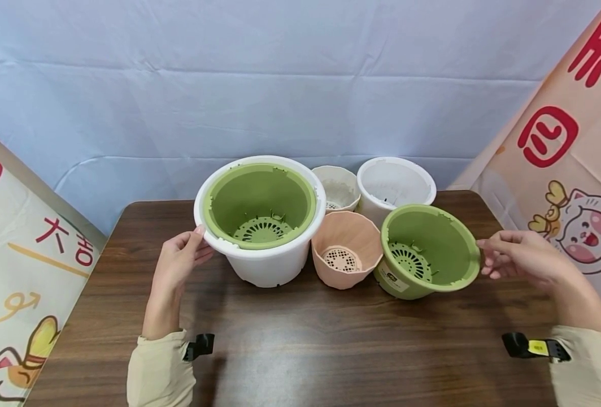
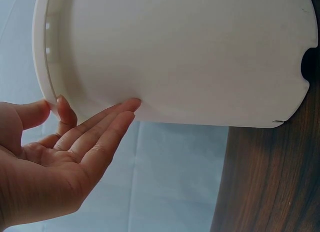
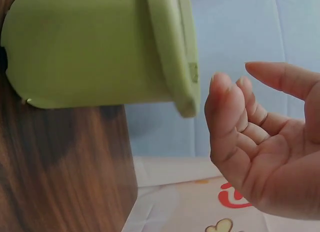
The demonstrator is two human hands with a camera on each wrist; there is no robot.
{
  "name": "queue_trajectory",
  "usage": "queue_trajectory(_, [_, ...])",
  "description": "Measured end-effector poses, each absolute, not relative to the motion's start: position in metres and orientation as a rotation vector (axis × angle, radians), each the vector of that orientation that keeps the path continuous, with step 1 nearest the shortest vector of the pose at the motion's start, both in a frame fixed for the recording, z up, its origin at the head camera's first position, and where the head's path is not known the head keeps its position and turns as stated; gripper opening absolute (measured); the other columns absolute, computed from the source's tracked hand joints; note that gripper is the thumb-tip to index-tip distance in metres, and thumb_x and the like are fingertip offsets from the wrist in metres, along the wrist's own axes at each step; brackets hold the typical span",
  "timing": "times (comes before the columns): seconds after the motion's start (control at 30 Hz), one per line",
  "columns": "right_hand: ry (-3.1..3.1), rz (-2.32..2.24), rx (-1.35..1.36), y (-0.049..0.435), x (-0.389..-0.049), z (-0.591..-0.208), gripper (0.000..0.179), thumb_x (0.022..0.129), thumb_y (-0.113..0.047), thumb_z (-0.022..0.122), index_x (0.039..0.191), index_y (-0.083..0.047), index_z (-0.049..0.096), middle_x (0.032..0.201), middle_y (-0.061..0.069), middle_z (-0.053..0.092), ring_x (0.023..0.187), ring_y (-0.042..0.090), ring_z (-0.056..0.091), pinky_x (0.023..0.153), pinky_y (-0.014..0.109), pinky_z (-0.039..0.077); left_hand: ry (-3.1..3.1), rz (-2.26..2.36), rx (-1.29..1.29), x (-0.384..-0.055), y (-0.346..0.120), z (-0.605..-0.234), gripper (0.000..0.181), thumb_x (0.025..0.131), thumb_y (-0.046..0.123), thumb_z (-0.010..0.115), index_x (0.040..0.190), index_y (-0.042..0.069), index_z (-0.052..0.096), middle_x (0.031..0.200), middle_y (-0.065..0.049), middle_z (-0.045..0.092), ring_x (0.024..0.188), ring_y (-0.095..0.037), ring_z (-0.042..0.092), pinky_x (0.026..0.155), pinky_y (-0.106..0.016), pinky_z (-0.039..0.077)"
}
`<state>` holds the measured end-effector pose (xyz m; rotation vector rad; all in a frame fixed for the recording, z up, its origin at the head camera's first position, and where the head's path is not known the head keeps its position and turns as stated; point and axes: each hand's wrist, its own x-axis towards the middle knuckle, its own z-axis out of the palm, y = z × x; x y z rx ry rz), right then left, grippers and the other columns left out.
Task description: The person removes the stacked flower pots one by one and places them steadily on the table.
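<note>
Between thumb and forefinger of left hand: pinched rim of large white flowerpot, other fingers stretched beside its outer wall. Past rim, farther from fingertips: nested green flowerpot. Just beside loosely bent fingers of right hand, thumb and forefinger apart: rim of labelled green flowerpot. Between both hands' fingers: faceted pink flowerpot. Farther out than fingers: cream flowerpot, plain white flowerpot. Below fingers, under pots: dark wood-grain table.

The head view looks forward and down over the table; low above it, close-up and forward-facing, the left wrist view shares the white pot, the right the label-bearing green pot.
</note>
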<state>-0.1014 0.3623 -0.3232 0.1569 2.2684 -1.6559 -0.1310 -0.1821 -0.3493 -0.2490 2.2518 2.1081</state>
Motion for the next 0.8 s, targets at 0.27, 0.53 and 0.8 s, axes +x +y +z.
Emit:
queue_trajectory(0.27, [2.337,-1.644,0.098,0.345,-0.105,-0.312,0.021,0.096,-0.009,0.047,0.084,-0.007,0.063,0.07,0.01,0.06,0.062,0.017,0.061,0.055,0.032,0.056,2.263,2.094,-0.247,-0.132,-0.183,-0.35,0.043,0.097,0.026,0.045,0.11,-0.015,0.048,0.078,0.004,0.062,0.074,-0.003,0.062,0.08,-0.026,0.053])
queue_trajectory(0.53, [2.37,-1.586,0.07,0.323,-0.11,-0.298,0.019,0.097,-0.013,0.047,0.085,-0.007,0.06,0.07,0.01,0.058,0.064,0.021,0.062,0.056,0.033,0.056,2.266,2.085,-0.258,-0.131,-0.183,-0.348,0.044,0.097,0.027,0.045,0.111,-0.015,0.048,0.079,0.003,0.062,0.074,-0.003,0.062,0.08,-0.026,0.053])
queue_trajectory(0.8, [2.447,-1.535,-0.016,0.296,-0.113,-0.288,0.014,0.095,-0.015,0.051,0.088,-0.005,0.058,0.069,0.011,0.059,0.064,0.023,0.063,0.055,0.036,0.056,2.281,2.064,-0.258,-0.132,-0.183,-0.348,0.044,0.097,0.027,0.045,0.112,-0.014,0.049,0.079,0.003,0.062,0.075,-0.002,0.062,0.08,-0.026,0.053])
